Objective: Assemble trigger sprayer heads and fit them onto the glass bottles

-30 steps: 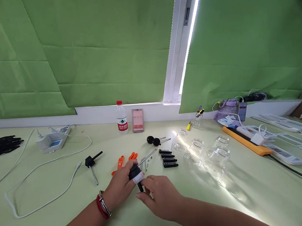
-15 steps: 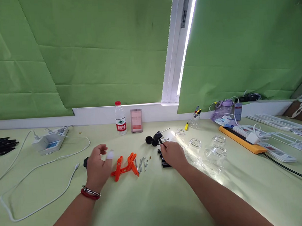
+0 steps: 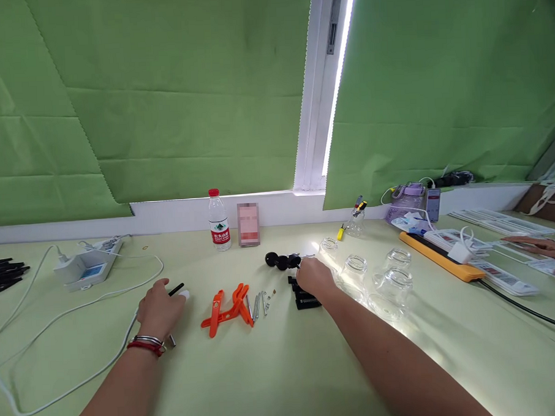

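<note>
My left hand [image 3: 161, 310] is low over the table, fingers curled down around a dark object mostly hidden under the palm. A thin black end [image 3: 176, 289] sticks out past the fingers, and a short metal end [image 3: 172, 340] shows by the wrist. A white wrap covers one fingertip. To its right lie orange plastic parts [image 3: 227, 313] and several metal screws [image 3: 257, 307]. My right hand [image 3: 315, 279] is closed at a black slotted holder [image 3: 306, 300]; its fingertips and whatever they pinch are hidden. Round black knobs [image 3: 282, 261] lie just beyond it.
Several clear glass jars [image 3: 394, 286] stand right of my right hand. Behind are a water bottle [image 3: 220, 229] and a pink card [image 3: 249, 224]. White cables [image 3: 79, 302] loop on the left. An orange-edged power strip [image 3: 440, 256] and another person's hand [image 3: 536, 246] are at right.
My left hand has moved left and down onto the dark object. My right hand has lowered toward the slotted holder; the black piece it held up is no longer visible in it.
</note>
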Demonstrator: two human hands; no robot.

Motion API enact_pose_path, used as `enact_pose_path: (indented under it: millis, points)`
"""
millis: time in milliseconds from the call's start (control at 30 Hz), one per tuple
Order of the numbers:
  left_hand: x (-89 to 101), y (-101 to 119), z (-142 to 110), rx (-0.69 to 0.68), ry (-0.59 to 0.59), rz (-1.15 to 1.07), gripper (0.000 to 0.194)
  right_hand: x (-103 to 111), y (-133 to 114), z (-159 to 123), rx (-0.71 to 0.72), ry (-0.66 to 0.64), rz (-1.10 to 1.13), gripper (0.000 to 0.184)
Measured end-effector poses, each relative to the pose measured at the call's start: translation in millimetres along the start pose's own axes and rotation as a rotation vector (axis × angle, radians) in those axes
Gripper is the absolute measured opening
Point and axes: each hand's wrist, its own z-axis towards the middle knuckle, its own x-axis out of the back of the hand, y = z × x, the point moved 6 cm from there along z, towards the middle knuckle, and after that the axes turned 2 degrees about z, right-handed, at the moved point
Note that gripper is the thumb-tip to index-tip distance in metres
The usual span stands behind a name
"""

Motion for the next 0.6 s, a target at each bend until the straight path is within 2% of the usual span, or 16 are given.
enact_pose_path:
  millis: [300, 600]
  points:
    - [-11.6, 0, 3, -0.160, -0.041, 0.002, 0.054, -5, -1, 9, -0.011, -0.046, -0.016, 0.020]
    - [3.2, 8, -1, -0.146, 0.005, -0.098, 0.036, -11, 5, 11, 0.004, -0.037, -0.031, 0.020]
